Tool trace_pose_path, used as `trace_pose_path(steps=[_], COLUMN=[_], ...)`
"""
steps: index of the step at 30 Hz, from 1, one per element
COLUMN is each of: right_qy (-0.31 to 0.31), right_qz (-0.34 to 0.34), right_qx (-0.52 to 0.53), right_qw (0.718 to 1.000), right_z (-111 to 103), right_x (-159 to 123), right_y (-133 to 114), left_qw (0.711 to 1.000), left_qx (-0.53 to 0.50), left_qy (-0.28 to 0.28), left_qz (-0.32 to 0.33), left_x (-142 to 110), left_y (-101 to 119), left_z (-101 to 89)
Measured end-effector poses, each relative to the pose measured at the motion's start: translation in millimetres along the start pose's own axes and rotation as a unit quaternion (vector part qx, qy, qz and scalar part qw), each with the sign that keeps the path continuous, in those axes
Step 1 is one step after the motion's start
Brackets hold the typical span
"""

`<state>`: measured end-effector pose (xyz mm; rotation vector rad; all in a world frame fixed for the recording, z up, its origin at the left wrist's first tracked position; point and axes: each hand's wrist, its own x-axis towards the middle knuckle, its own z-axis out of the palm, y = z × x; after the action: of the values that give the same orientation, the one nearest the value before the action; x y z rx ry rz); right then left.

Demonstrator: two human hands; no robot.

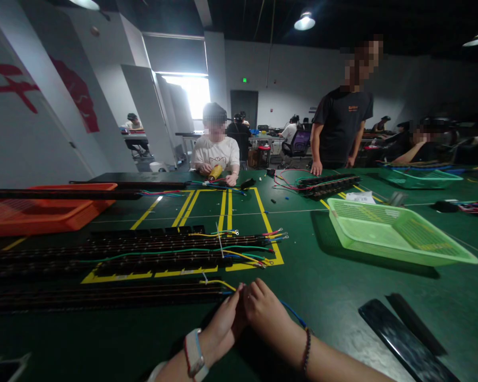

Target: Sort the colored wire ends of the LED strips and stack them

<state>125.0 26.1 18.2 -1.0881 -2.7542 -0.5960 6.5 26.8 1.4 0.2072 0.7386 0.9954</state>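
My left hand (225, 323) and my right hand (267, 307) meet at the front of the green table, fingers closed and touching each other. A yellow wire (228, 284) and a blue one run into them from the end of a long black wiring harness (143, 294) at the left. Past my right hand, a blue wire (295, 314) comes out towards the wrist. My fingers hide the part being gripped. Just beyond lie more black harnesses (143, 246), with coloured wires ending in ring terminals (281, 232).
An orange basket (79, 212) stands at the left, a light green basket (406, 252) at the right. Two dark strips (406, 339) lie near the front right. Across the table, a seated person (217, 148) holds a yellow tool, and another person (340, 127) stands.
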Motion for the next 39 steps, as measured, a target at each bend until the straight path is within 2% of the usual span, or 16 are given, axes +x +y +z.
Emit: trace_pose_path(steps=[3, 7, 12, 14, 17, 21, 24, 32, 36, 39], right_qy=[-0.024, -0.055, -0.082, -0.107, -0.137, -0.13, -0.122, -0.196, -0.201, -0.182], right_qz=[0.013, 0.015, 0.083, 0.094, 0.087, 0.088, 0.1, 0.135, 0.168, 0.191], right_qx=[0.008, 0.065, 0.106, 0.101, 0.085, 0.065, 0.07, 0.136, 0.139, 0.146], right_qw=[1.0, 0.996, 0.987, 0.985, 0.983, 0.985, 0.985, 0.962, 0.955, 0.954], right_z=[-9.6, -35.4, -61.8, -62.4, -51.8, -30.7, -23.6, -43.7, -48.5, -53.5], right_x=[-0.9, -3.1, -3.8, -2.3, 0.3, 0.8, -0.1, 3.9, 4.9, 3.4], right_y=[3.0, 22.4, 41.1, 39.6, 29.8, 14.1, 8.7, 20.5, 24.0, 29.0], left_qw=[1.0, 1.0, 0.999, 0.999, 0.999, 0.999, 0.999, 0.999, 0.999, 0.999], left_qx=[-0.007, 0.002, 0.017, 0.02, 0.03, 0.045, 0.042, 0.035, 0.037, 0.039], left_qy=[0.009, 0.004, -0.026, -0.026, -0.016, -0.003, 0.019, -0.001, -0.01, -0.026], left_qz=[-0.01, -0.005, -0.009, -0.011, -0.012, -0.01, -0.012, 0.015, 0.022, 0.017], left_x=[1.3, 3.6, 4.0, 2.8, 0.4, -2.1, -2.4, 0.9, 1.7, 0.9], left_y=[0.2, -0.1, 1.0, 2.0, 3.0, 3.0, 1.8, -3.8, -4.8, -3.4], left_z=[-0.6, -2.2, -3.0, -1.8, 0.8, 3.0, 3.4, 2.9, 1.8, 2.9])
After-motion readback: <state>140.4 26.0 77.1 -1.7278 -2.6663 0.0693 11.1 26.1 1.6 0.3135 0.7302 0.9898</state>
